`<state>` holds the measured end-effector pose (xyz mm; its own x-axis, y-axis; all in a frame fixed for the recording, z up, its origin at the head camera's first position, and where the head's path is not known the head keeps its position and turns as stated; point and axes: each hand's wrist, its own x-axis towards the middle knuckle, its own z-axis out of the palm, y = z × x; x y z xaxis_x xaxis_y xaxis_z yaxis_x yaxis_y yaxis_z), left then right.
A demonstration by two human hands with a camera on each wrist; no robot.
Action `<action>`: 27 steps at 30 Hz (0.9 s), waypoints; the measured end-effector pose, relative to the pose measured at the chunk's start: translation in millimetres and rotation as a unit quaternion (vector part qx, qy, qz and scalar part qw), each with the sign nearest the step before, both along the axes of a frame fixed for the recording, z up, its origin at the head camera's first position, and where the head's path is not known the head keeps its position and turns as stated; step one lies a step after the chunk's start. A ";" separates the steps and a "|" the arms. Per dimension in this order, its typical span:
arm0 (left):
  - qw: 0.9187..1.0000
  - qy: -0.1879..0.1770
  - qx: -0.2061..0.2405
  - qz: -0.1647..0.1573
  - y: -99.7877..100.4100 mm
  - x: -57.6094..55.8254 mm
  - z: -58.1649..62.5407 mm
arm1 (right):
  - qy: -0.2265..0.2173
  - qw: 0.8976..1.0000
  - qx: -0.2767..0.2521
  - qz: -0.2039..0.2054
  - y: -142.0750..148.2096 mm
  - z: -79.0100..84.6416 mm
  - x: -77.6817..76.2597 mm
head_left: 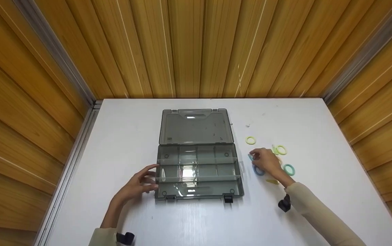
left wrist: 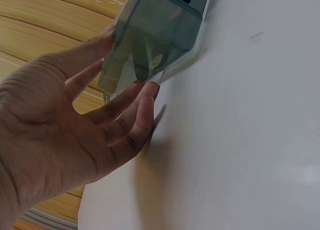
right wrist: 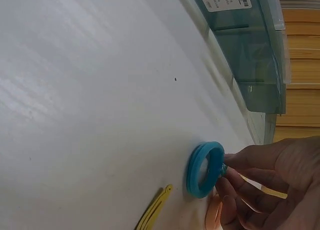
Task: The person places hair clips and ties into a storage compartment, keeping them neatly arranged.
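Seemingly early: the translucent grey plastic compartment box (head_left: 213,188) stands open mid-frame, while 1 round teal ring (head_left: 285,171) and others remain on the white desk (head_left: 127,133), right of centre. The left hand (head_left: 135,186) touches the box, fingers spread; the right hand (head_left: 266,160) pinches a small light-blue piece (head_left: 250,157).

**Grey divided case (head_left: 209,188), open, on white table (head_left: 121,133)**

Case: translucent; lid (head_left: 196,130) lies back toward the rear wood-slat wall (head_left: 185,51); clear dividers (head_left: 213,177) run across.
Left hand (head_left: 138,182): thumb and fingers touch the case's left side.
Right hand (head_left: 266,160): right of the case, pinches a light-blue piece (head_left: 250,156); blue ring (head_left: 259,174) just below the fingertips.
Loose nearby: one yellow ring (head_left: 246,140), one yellow-green ring (head_left: 285,150), one teal ring (head_left: 285,169), one yellow strip (head_left: 273,181).
Sleeves (head_left: 319,212): pale, two; a black device (head_left: 284,203) at each wrist.
Corners: grey metal posts (head_left: 54,51).
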<state>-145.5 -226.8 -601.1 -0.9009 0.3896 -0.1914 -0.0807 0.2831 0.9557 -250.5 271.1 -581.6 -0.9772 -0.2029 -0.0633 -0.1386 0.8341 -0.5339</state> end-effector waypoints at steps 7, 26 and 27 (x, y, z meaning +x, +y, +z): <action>1.000 -0.003 0.003 -0.001 0.5 2.0 0.7 | 0.006 1.000 0.013 -0.003 0.9 0.3 0.1; 0.999 0.017 -0.042 -0.009 0.8 -3.2 9.6 | -0.017 0.997 -0.077 0.015 5.3 20.2 2.9; 0.999 0.013 -0.041 -0.010 0.6 -3.3 9.9 | -0.016 0.996 -0.082 0.015 4.2 22.4 3.7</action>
<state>-148.8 -226.2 -591.3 -0.8984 0.3914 -0.1991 -0.0491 0.3610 0.9313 -246.8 275.3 -559.2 -0.9684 -0.2424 -0.0587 -0.1426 0.7312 -0.6671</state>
